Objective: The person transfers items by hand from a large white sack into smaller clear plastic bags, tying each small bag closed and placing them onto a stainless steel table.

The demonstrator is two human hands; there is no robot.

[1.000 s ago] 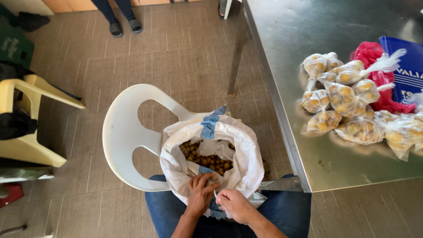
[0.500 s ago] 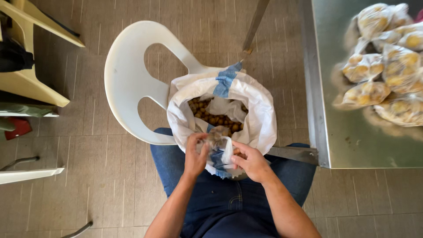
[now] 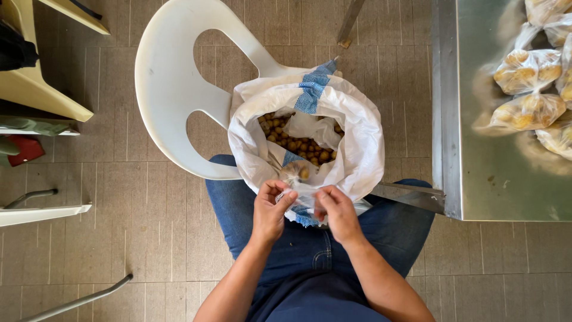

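Far left, a yellow chair (image 3: 42,89) pokes into view with a dark bag (image 3: 15,50) slung on it, and something red (image 3: 24,150) sits on the floor just below. A grey bar (image 3: 77,301) slants across the tiled floor (image 3: 119,238) at the bottom corner.

Moving in: a white chair (image 3: 173,89), back toward the top of the view, and on its seat stands the sack (image 3: 357,137), white woven plastic with a blue strip (image 3: 313,92) on its rolled-down rim. It's open, and small round yellow-brown fruit (image 3: 298,143) fill the inside, with a bit of clear plastic lying over them.

Now the hands, right at the sack's near edge, over the lap in blue jeans (image 3: 393,232). Left hand (image 3: 269,211) is closed narrow, thumb and fingers pinched on the left side of a small clear bag (image 3: 296,177). That bag is held up against the sack's near rim, a few fruit showing through it. Right hand (image 3: 338,211) is just beside, fingers curled in tight on the bag's other side, so both hands are gripping the same little bag between them.

Over to the right, a steel table (image 3: 500,179), its edge close to the sack, a metal brace running under it toward the knee. On top, filled bags (image 3: 527,89) of the same fruit, knotted shut, clustered at the far right edge.
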